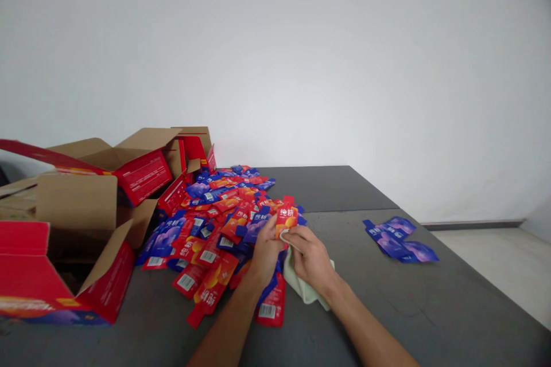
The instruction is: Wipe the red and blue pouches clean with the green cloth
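Note:
Between my hands a red pouch [286, 216] with orange fruit printed on it stands upright, its narrow spout end on top. My left hand [267, 246] grips its left edge. My right hand [307, 255] is closed on a pale green cloth [301, 284], a fold of which presses against the pouch's lower front. The rest of the cloth hangs down to the table. Just left of my hands spreads a heap of red and blue pouches [215, 235], some overlapping, several with barcodes showing.
Opened red cardboard boxes [107, 287] with raised flaps line the left side. A few blue-purple pouches [391, 239] lie apart on the right of the dark table [370, 304]. A white wall [301, 69] rises behind the table.

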A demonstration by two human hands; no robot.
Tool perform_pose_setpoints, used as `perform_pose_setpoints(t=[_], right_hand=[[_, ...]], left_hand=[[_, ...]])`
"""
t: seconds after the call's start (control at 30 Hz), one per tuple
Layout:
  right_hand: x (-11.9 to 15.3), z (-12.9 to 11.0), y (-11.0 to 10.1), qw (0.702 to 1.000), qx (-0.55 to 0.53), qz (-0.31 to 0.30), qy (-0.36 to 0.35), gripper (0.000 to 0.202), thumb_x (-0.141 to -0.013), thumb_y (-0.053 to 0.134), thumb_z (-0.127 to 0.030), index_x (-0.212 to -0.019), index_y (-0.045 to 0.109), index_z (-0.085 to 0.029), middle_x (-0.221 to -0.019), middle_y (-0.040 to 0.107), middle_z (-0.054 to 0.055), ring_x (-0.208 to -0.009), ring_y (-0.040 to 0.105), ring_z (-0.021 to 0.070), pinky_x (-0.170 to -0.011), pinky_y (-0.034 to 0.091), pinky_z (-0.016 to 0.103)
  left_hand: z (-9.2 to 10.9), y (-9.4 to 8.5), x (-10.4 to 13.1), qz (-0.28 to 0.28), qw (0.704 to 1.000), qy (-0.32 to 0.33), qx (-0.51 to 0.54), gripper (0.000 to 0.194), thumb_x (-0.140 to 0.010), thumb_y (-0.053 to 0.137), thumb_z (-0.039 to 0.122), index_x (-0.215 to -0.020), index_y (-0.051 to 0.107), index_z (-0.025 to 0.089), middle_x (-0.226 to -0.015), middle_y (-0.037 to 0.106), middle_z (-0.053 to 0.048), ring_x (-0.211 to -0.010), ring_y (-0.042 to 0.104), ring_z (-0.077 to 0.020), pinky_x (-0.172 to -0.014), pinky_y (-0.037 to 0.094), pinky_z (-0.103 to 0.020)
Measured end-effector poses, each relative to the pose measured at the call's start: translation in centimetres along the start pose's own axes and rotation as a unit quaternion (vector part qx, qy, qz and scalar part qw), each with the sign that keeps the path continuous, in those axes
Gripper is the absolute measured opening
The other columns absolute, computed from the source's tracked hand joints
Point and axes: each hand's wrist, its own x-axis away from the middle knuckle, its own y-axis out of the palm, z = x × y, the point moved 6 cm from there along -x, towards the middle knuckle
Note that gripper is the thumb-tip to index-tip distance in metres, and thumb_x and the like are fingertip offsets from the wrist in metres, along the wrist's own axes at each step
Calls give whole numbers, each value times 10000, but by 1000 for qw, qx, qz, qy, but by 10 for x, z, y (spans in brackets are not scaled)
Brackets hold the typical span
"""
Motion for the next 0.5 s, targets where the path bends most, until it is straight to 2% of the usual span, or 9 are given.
perform_pose_setpoints(t=[0.1,0.17,0.27,0.4,0.5], right_hand=[[0,11,-16,994,-29,81,62,310,-921,458,-138,-1125,671,-234,-1098,647,93,-1036,620,208,-923,525,345],[2,19,-23,987,-37,111,107,251,-940,469,-179,-1095,660,-230,-1079,653,90,-1017,623,213,-918,518,357],[3,22,-24,983,-54,113,135,202,-952,486,-230,-1066,653,-224,-1058,668,88,-996,630,218,-902,515,362],[3,15,-21,982,-93,112,123,183,-942,516,-256,-1057,656,-224,-1060,685,83,-984,645,213,-898,522,350],[3,11,-22,979,-116,117,123,171,-941,535,-258,-1063,650,-228,-1068,688,77,-984,647,207,-901,524,345]], left_hand=[[4,-4,1,54,998,4,9,540,-666,656,131,-1203,631,183,-963,724,-49,-823,671,-170,-768,516,-271],[5,-8,2,85,996,5,2,477,-694,682,192,-1170,651,179,-937,715,-43,-816,665,-166,-777,515,-276],[6,-11,1,98,995,5,-20,512,-700,691,200,-1210,647,192,-889,707,-23,-799,656,-155,-780,508,-268],[7,-15,2,99,992,30,-74,651,-723,697,199,-1359,558,222,-824,696,12,-752,640,-134,-759,499,-245],[7,-13,2,82,989,52,-115,578,-772,673,219,-1342,582,229,-961,731,-28,-890,665,-170,-847,506,-279]])
